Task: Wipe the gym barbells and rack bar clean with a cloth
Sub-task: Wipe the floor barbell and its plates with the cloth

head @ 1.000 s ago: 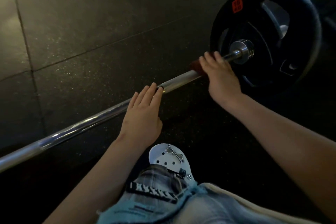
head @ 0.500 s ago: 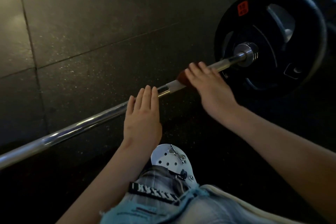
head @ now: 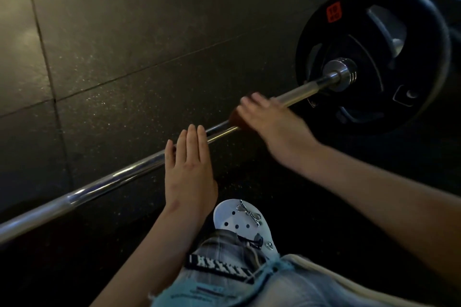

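As our right hand slides down-left along the long chrome barbell bar, the rust-brown cloth beneath it has left the stretch beside the steel collar bare. We judge that end wiped and the middle due next. Blur softens the fingers, yet they read as curled over cloth and bar, clamping the cloth to the metal. Our left hand lies flat at centre frame, fingers straight and together, resting on the bar and gripping nothing.

The gap between the hands has narrowed to a short length, so the left hand must give way toward the lower left. There the bar runs unobstructed to the frame's edge over dark speckled rubber floor tiles. At upper right the black round weight plate ends travel past the collar. Our white perforated clog sits near the bar, lower centre.
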